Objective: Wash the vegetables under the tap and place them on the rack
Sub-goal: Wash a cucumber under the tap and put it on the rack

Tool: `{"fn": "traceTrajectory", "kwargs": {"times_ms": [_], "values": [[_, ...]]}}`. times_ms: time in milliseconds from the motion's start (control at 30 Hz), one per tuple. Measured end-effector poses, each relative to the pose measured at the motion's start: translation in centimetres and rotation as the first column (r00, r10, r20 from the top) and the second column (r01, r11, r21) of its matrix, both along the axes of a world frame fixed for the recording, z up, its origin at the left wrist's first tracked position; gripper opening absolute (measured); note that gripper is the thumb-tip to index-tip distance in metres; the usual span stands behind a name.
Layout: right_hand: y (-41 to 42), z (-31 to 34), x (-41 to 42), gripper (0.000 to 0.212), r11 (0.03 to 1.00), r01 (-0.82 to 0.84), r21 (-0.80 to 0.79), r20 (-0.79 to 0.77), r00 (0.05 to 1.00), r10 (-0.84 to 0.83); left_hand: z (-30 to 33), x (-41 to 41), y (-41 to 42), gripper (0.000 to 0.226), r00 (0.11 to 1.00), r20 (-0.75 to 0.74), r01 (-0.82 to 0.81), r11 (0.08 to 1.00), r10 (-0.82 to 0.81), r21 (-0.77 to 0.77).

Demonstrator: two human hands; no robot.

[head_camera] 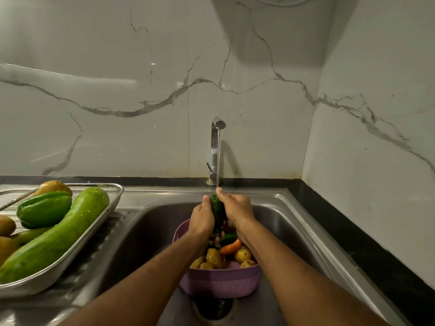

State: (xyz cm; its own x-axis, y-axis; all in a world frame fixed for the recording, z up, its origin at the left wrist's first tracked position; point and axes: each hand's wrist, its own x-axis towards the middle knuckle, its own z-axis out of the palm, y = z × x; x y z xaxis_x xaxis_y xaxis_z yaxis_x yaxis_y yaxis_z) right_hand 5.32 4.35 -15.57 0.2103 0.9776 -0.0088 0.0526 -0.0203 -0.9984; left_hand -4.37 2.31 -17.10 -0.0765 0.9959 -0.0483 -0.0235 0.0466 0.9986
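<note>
While rinsing under the tap [217, 147], holding a dark cucumber [217, 214] upright in the stream, directly over the purple basket [221, 282] so runoff is falling back into the sink [292, 222]. Clasping it from both sides: left hand [202, 218] and right hand [236, 211] each curling round it in a firm grip. Leaving potatoes [242, 254] and a carrot [231, 247] waiting below. Offering the rack [103, 218] on the left, already crowded with a gourd [56, 236] and pepper [44, 211], across a low sink rim with open room
</note>
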Motion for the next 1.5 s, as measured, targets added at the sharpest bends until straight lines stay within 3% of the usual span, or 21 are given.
{"fn": "traceTrajectory", "kwargs": {"times_ms": [133, 267, 400, 533, 567, 667, 767, 900, 1067, 1133, 1300, 1500], "values": [[-0.3, 0.3, 1.0, 0.026, 0.966, -0.256, -0.047, -0.134, 0.959, 0.248, 0.6, -0.5, 0.2, 0.061, 0.991, 0.128, -0.029, 0.989, 0.048, -0.143], [-0.8, 0.2, 1.1, 0.019, 0.992, -0.125, -0.023, -0.121, 0.985, 0.122, 0.7, -0.1, -0.2, 0.065, 0.983, 0.181, 0.043, 0.984, -0.012, -0.171], [-0.2, -0.3, 0.5, 0.020, 0.996, 0.087, -0.027, -0.104, 0.991, -0.090, 0.3, 0.5, -0.2, 0.068, 0.996, 0.030, 0.082, 0.990, -0.079, -0.113], [0.1, -0.5, 0.3, 0.015, 0.989, 0.148, 0.026, 0.017, 0.989, -0.149, -0.9, 0.4, -0.4, 0.053, 0.915, -0.399, 0.081, 0.996, -0.060, 0.035], [0.0, -0.7, 0.3, 0.016, 0.991, 0.128, 0.038, 0.046, 0.990, -0.130, -1.0, 0.3, -0.7, 0.048, 0.897, -0.438, 0.077, 0.996, -0.052, 0.040], [-0.2, -0.5, 0.4, 0.019, 0.999, -0.030, -0.013, 0.052, 0.998, 0.030, -1.0, 0.4, -1.3, 0.039, 0.938, -0.345, 0.031, 0.999, -0.039, -0.030], [-0.3, -0.3, -0.1, 0.025, 0.983, -0.174, -0.061, -0.038, 0.984, 0.172, -0.5, -0.3, -1.2, 0.043, 0.981, -0.195, -0.025, 0.998, 0.014, -0.052], [-0.8, 0.2, -0.7, 0.023, 0.992, -0.097, -0.082, -0.091, 0.992, 0.090, -0.3, 0.0, -1.0, 0.042, 0.999, -0.037, -0.009, 0.997, 0.012, 0.074], [-0.3, -0.1, -2.0, 0.042, 0.993, 0.113, -0.042, -0.025, 0.993, -0.114, -0.7, 1.0, -1.1, 0.044, 0.994, -0.105, -0.013, 0.979, 0.035, 0.201], [-0.2, -0.1, -2.1, 0.043, 0.995, 0.096, -0.034, -0.048, 0.994, -0.098, -0.8, 1.2, -1.1, 0.044, 0.998, -0.052, -0.022, 0.984, 0.032, 0.176], [-1.2, 0.1, -1.1, 0.022, 0.991, -0.098, -0.088, -0.137, 0.987, 0.085, -1.1, 1.8, -0.3, 0.043, 0.986, 0.141, -0.085, 0.996, 0.085, -0.005], [-1.7, -0.6, -1.2, 0.020, 0.998, -0.002, -0.060, -0.113, 0.994, -0.004, -1.0, 1.6, -0.5, 0.050, 0.995, 0.093, -0.033, 0.999, 0.035, -0.021]]}}
